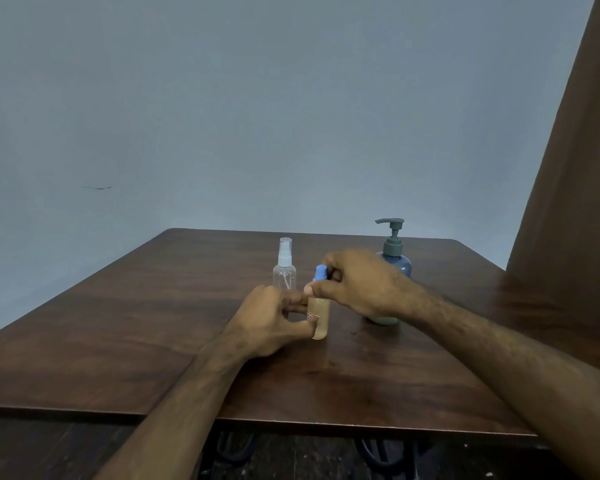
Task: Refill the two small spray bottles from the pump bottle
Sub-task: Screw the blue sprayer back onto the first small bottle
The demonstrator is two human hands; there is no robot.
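The small amber spray bottle [318, 317] stands upright near the middle of the desk [118, 327], caught between both hands. The left hand [271, 320] has its grip pinching the bottle's body from the left, while the right hand [357, 282] pinches the blue cap [321, 273] from above. Just behind stands the clear spray bottle [284, 268], untouched. The right hand hides most of the pump bottle [394, 251]; the amber bottle's label is too blurred to read.
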